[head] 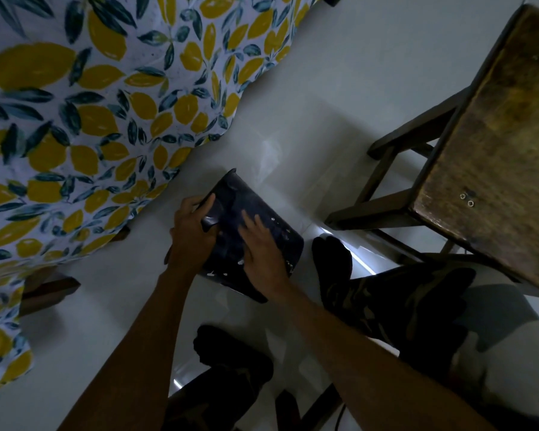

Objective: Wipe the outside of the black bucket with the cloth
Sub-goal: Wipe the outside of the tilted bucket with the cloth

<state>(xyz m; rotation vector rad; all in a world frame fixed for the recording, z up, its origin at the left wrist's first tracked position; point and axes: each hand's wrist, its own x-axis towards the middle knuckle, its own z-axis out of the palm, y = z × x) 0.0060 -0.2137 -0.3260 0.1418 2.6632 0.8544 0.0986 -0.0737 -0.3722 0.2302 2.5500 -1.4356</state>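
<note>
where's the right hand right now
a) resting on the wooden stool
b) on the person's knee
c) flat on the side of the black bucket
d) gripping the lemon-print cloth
c: the right hand lies with fingers spread straight against the dark outer wall of the black bucket, while the left hand grips the bucket's edge.

Left hand (191,232): held on the left side, fingers curled, thumb stretched far.
Right hand (262,247): laid flat, fingers straight and spread.
Forearms: both bare, extended from the near edge, converging toward the hands.
</note>
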